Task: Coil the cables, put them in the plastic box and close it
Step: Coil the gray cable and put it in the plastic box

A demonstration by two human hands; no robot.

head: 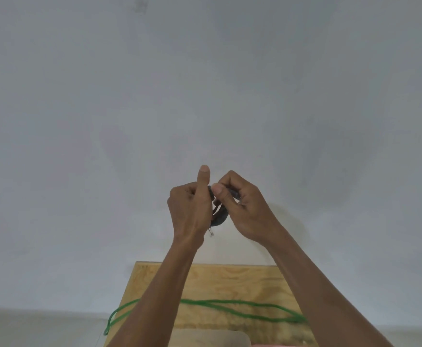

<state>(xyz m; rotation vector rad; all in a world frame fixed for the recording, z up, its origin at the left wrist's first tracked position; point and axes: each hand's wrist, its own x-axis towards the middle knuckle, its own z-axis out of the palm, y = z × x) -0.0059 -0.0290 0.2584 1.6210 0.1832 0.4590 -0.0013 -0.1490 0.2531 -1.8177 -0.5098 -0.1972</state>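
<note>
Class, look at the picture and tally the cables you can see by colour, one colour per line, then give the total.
Dark grey cable, coiled and held up in the left hand and the right hand: 1
Green cable, lying uncoiled across the wooden table: 1
Total: 2

Dark coiled cable (220, 216) raised off the table, green cable (230, 304) loosely strung across wood.
</note>
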